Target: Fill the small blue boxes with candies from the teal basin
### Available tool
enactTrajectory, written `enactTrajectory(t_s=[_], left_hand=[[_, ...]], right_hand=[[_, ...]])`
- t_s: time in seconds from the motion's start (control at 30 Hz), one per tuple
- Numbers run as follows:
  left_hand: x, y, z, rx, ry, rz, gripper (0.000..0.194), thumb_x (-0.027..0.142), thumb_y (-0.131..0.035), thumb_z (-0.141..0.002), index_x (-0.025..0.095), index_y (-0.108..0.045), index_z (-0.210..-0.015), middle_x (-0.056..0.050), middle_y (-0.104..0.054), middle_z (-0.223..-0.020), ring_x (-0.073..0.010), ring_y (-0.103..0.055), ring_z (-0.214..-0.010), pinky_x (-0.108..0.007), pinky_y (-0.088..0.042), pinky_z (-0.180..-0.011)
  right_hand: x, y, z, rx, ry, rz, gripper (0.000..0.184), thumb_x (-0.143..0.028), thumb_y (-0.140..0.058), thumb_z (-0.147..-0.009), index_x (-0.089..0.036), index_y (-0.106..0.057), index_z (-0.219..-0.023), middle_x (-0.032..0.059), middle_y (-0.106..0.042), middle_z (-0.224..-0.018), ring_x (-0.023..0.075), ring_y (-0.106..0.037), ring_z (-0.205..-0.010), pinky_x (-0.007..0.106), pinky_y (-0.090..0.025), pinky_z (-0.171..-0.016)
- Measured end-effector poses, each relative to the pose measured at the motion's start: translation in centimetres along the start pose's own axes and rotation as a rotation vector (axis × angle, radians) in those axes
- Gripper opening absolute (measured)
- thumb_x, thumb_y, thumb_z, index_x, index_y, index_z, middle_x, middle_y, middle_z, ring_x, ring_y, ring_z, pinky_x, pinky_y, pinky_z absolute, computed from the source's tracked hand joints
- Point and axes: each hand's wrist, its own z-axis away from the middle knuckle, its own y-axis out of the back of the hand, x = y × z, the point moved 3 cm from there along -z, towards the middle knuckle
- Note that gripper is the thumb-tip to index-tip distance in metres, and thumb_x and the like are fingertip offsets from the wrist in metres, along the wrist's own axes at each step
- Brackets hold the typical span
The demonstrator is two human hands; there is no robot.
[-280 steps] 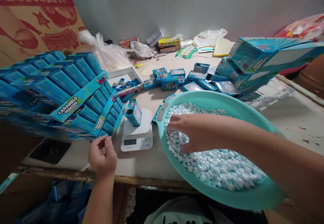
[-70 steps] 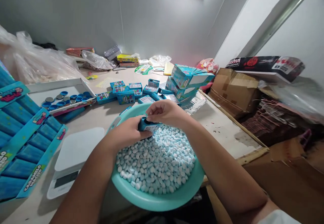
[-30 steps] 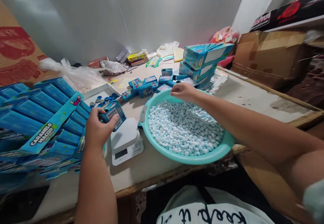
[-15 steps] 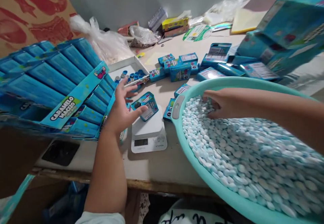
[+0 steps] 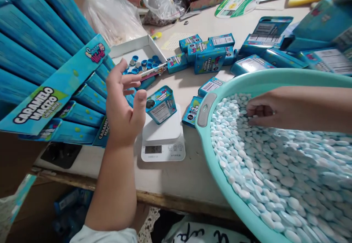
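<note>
My left hand is raised beside a small blue candy box, its fingers apart and nothing in them. The box stands on a white kitchen scale, with a dark round opening in its top; the scale's display shows blurry digits. At the right, my right hand reaches into a turquoise basin of pale blue and white candies. Its fingers are curled at the surface of the candies near the far left rim. Whatever lies inside them is hidden.
A slanted display carton of blue boxes fills the left. Behind the scale, a white tray holds small blue caps. More blue boxes lie behind the basin. Plastic bags line the back; a wooden table edge runs in front.
The view has come closer and tilted down. My left hand has drawn back from the candy box, thumb now upright. The right hand's fingers have curled in more among the candies.
</note>
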Motion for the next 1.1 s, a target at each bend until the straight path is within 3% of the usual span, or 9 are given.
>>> enactTrajectory(t_s=[0.27,0.43,0.5,0.63,0.7,0.77,0.9,1.03,1.1], left_hand=[[1.6,1.4,0.1,0.055,0.037,-0.042,0.043,0.056,-0.041,-0.103,0.032,-0.048,-0.138,-0.003,-0.066,-0.119,-0.0228,-0.066,-0.113,-0.046,-0.052,-0.094],[1.6,1.6,-0.2,0.036,0.024,-0.041,0.045,0.057,-0.041,-0.102,0.024,-0.059,-0.127,-0.007,-0.068,-0.113,-0.0223,-0.066,-0.11,-0.044,-0.053,-0.094],[1.0,1.5,-0.1,-0.056,0.083,0.009,0.051,0.06,-0.053,-0.096,0.027,-0.056,-0.134,-0.007,-0.067,-0.118,-0.0228,-0.065,-0.111,-0.042,-0.054,-0.095],[-0.9,0.8,0.5,-0.432,0.315,-0.003,0.096,0.056,-0.086,-0.068,0.035,-0.039,-0.15,-0.007,-0.068,-0.124,-0.0282,-0.069,-0.103,-0.042,-0.058,-0.082],[-1.6,0.5,0.8,-0.577,0.408,-0.057,0.093,0.054,-0.088,-0.064,0.033,-0.047,-0.145,-0.006,-0.073,-0.111,-0.0283,-0.072,-0.086,-0.042,-0.059,-0.071],[-1.8,0.2,0.7,-0.602,0.461,-0.162,0.07,0.053,-0.086,-0.066,0.029,-0.063,-0.127,-0.004,-0.074,-0.091,-0.0279,-0.07,-0.071,-0.042,-0.056,-0.06],[-0.5,-1.3,0.4,-0.395,0.374,-0.279,0.037,0.056,-0.081,-0.07,0.027,-0.073,-0.091,0.0,-0.068,-0.07,-0.0282,-0.068,-0.067,-0.044,-0.053,-0.058],[2.2,-2.5,1.2,0.147,0.064,-0.15,0.039,0.048,-0.078,-0.077,0.027,-0.072,-0.109,-0.001,-0.071,-0.099,-0.029,-0.069,-0.092,-0.053,-0.057,-0.081],[3.6,-3.0,1.9,0.243,-0.181,-0.182,0.051,0.041,-0.081,-0.075,0.03,-0.068,-0.123,-0.003,-0.069,-0.104,-0.0294,-0.067,-0.097,-0.055,-0.055,-0.087]], right_hand=[[0.6,-0.1,0.1,-0.076,0.032,0.014,0.035,-0.059,-0.054,-0.08,-0.028,-0.066,-0.072,0.002,-0.069,-0.069,0.0223,-0.06,-0.06,0.038,-0.039,-0.059],[0.5,0.8,0.4,-0.081,0.048,-0.001,0.036,-0.06,-0.052,-0.083,-0.028,-0.069,-0.078,0.0016,-0.07,-0.072,0.0213,-0.059,-0.061,0.037,-0.04,-0.059],[0.2,1.4,0.5,-0.074,0.024,-0.029,0.035,-0.058,-0.053,-0.085,-0.027,-0.069,-0.081,0.0026,-0.07,-0.075,0.0209,-0.059,-0.063,0.037,-0.041,-0.061],[0.4,2.6,0.3,0.004,-0.013,-0.093,0.028,-0.047,-0.057,-0.086,-0.023,-0.069,-0.084,0.0054,-0.071,-0.08,0.0202,-0.06,-0.069,0.035,-0.042,-0.066],[0.7,2.9,0.1,0.016,-0.004,-0.108,0.025,-0.043,-0.059,-0.086,-0.021,-0.07,-0.086,0.0065,-0.071,-0.082,0.0197,-0.06,-0.071,0.035,-0.041,-0.067],[1.0,3.0,0.2,0.009,0.012,-0.119,0.023,-0.04,-0.06,-0.085,-0.019,-0.07,-0.088,0.0068,-0.072,-0.084,0.019,-0.06,-0.072,0.033,-0.039,-0.066],[0.7,3.7,0.9,0.01,0.062,-0.081,0.025,-0.039,-0.058,-0.088,-0.019,-0.071,-0.094,0.005,-0.072,-0.088,0.0175,-0.059,-0.074,0.031,-0.037,-0.066],[0.1,4.2,1.8,0.025,0.075,-0.067,0.028,-0.042,-0.057,-0.089,-0.019,-0.071,-0.098,0.0054,-0.073,-0.093,0.0175,-0.059,-0.076,0.03,-0.038,-0.066],[-0.1,4.2,2.1,0.034,0.084,-0.1,0.026,-0.04,-0.059,-0.088,-0.02,-0.071,-0.099,0.0055,-0.074,-0.097,0.0184,-0.061,-0.079,0.031,-0.04,-0.068]])
